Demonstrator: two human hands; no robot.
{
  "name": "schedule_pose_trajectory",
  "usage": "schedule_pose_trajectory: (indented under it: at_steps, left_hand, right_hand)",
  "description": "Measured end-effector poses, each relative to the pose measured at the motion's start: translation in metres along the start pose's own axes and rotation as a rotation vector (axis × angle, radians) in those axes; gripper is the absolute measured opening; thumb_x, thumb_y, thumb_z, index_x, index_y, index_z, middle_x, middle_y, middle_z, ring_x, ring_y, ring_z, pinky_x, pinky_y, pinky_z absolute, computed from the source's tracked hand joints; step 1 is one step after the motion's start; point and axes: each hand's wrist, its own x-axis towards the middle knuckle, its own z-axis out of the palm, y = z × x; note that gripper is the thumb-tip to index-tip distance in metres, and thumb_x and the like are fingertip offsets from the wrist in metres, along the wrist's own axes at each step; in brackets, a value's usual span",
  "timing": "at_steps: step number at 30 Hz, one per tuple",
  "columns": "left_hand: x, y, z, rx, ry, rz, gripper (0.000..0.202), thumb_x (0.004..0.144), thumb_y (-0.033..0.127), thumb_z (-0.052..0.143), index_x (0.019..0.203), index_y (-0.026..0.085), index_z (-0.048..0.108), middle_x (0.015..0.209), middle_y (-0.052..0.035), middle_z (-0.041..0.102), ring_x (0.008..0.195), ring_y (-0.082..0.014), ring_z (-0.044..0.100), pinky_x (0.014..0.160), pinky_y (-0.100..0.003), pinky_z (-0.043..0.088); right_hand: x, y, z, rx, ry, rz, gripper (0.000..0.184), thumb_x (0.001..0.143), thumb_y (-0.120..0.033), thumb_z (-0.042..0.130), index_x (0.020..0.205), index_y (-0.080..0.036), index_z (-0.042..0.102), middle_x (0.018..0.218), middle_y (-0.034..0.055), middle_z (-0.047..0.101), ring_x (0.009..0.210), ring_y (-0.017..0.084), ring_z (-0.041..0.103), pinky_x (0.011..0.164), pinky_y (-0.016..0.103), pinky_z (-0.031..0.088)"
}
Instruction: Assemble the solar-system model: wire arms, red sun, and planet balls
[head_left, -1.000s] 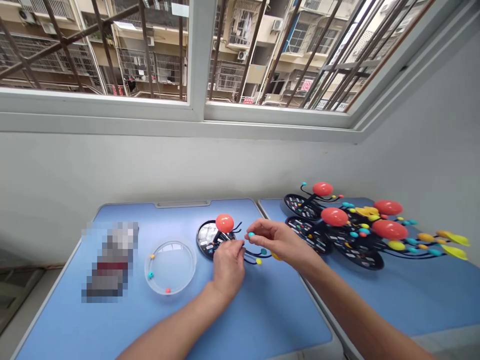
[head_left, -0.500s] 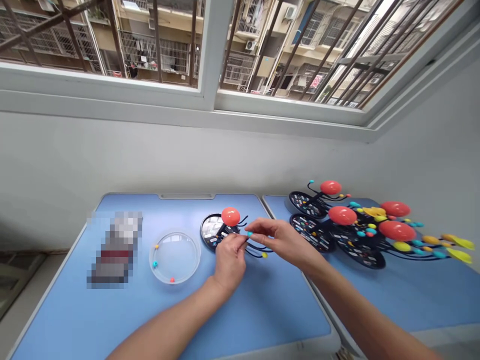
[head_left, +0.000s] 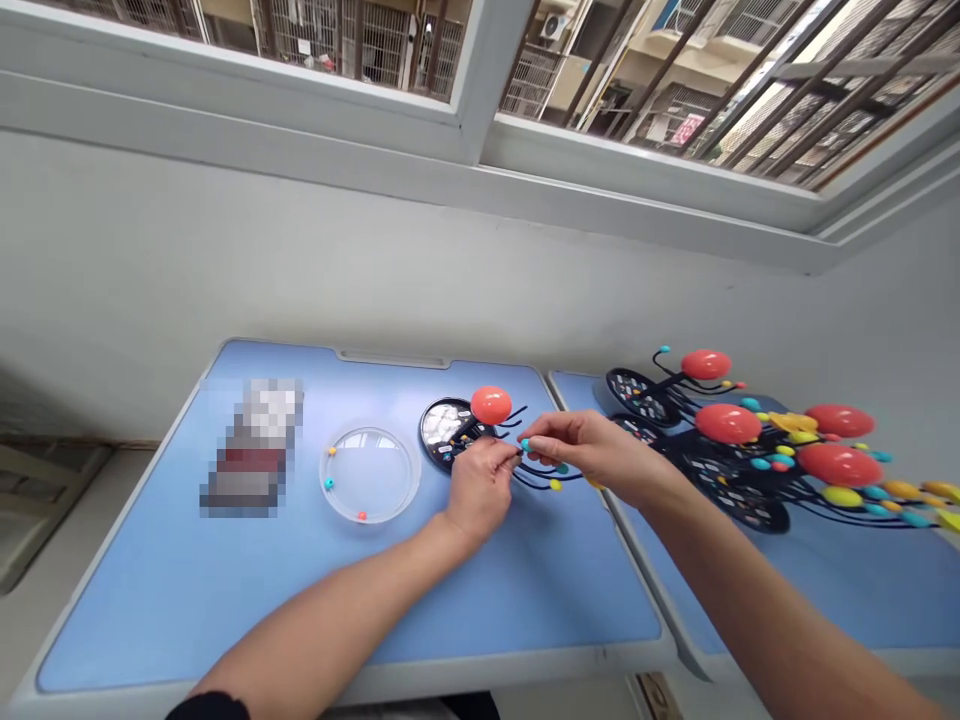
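Observation:
A solar system model with a round black base point(head_left: 433, 432) and an orange-red ball point(head_left: 491, 404) stands on the blue table. My left hand point(head_left: 481, 488) is closed, pinching one of its thin black arms near the tip. Between the thumb and fingers of my right hand point(head_left: 589, 448) is a small turquoise bead point(head_left: 525, 445), held at the end of that arm. Whether the bead sits on the tip cannot be made out. A yellow bead point(head_left: 555, 485) is on a lower arm, and another turquoise piece shows partly behind my right hand.
Left of the model lies a clear round dish point(head_left: 409, 490) with a yellow, a turquoise and an orange-red bead. Farther left is a blurred-out object point(head_left: 255, 445). Several similar models point(head_left: 727, 425) crowd the second table on the right. A wall and window stand behind.
The camera has tilted down and turned a little left, so everything shifts in the picture. Both hands stay at the same arm, the turquoise bead still pinched in the right.

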Motion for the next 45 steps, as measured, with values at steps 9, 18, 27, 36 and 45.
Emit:
schedule_pose_trajectory:
  at_steps: [9, 18, 27, 36, 45]
  left_hand:
    - [-0.001, 0.000, 0.001, -0.026, -0.034, -0.049, 0.020, 0.079, 0.009, 0.050, 0.071, 0.017, 0.066, 0.069, -0.0004, 0.058, 0.061, -0.0102, 0.054, 0.060, -0.020, 0.045]
    - [0.001, 0.000, 0.002, -0.090, -0.043, -0.128, 0.025, 0.078, 0.011, 0.053, 0.054, 0.015, 0.059, 0.057, 0.0029, 0.049, 0.051, -0.0079, 0.048, 0.052, -0.018, 0.039]
    - [0.000, -0.004, 0.007, -0.181, 0.002, -0.173, 0.025, 0.078, 0.015, 0.054, 0.053, 0.015, 0.059, 0.055, 0.0033, 0.047, 0.051, -0.0082, 0.047, 0.051, -0.019, 0.038]
    - [0.002, -0.002, 0.005, -0.173, -0.002, -0.197, 0.037, 0.082, 0.028, 0.050, 0.048, 0.015, 0.054, 0.052, 0.0028, 0.045, 0.050, -0.0087, 0.046, 0.050, -0.020, 0.038]
    - [0.004, -0.005, 0.007, -0.228, -0.011, -0.208, 0.043, 0.081, 0.041, 0.050, 0.047, 0.015, 0.055, 0.051, 0.0025, 0.044, 0.047, -0.0084, 0.044, 0.048, -0.021, 0.037]
  right_hand:
    - [0.000, 0.000, 0.000, -0.095, -0.060, -0.027, 0.029, 0.064, -0.043, 0.062, 0.073, -0.015, 0.061, 0.060, -0.0011, 0.053, 0.057, 0.012, 0.047, 0.056, 0.026, 0.038]
    - [-0.007, -0.012, 0.011, -0.749, 0.178, -0.206, 0.014, 0.069, -0.029, 0.052, 0.059, -0.020, 0.056, 0.050, -0.0022, 0.053, 0.048, 0.011, 0.041, 0.047, 0.021, 0.031]
    - [-0.008, -0.014, 0.021, -0.891, 0.213, -0.307, 0.020, 0.070, -0.024, 0.047, 0.050, -0.022, 0.046, 0.044, -0.0015, 0.049, 0.042, 0.012, 0.041, 0.044, 0.022, 0.029]
    - [-0.004, -0.017, 0.021, -0.852, 0.175, -0.319, 0.021, 0.068, -0.023, 0.046, 0.048, -0.022, 0.044, 0.044, -0.0010, 0.046, 0.043, 0.013, 0.041, 0.045, 0.023, 0.027]
    - [-0.003, -0.012, 0.022, -0.826, 0.161, -0.319, 0.019, 0.070, -0.024, 0.042, 0.052, -0.021, 0.039, 0.050, 0.0002, 0.047, 0.048, 0.014, 0.042, 0.049, 0.023, 0.027]
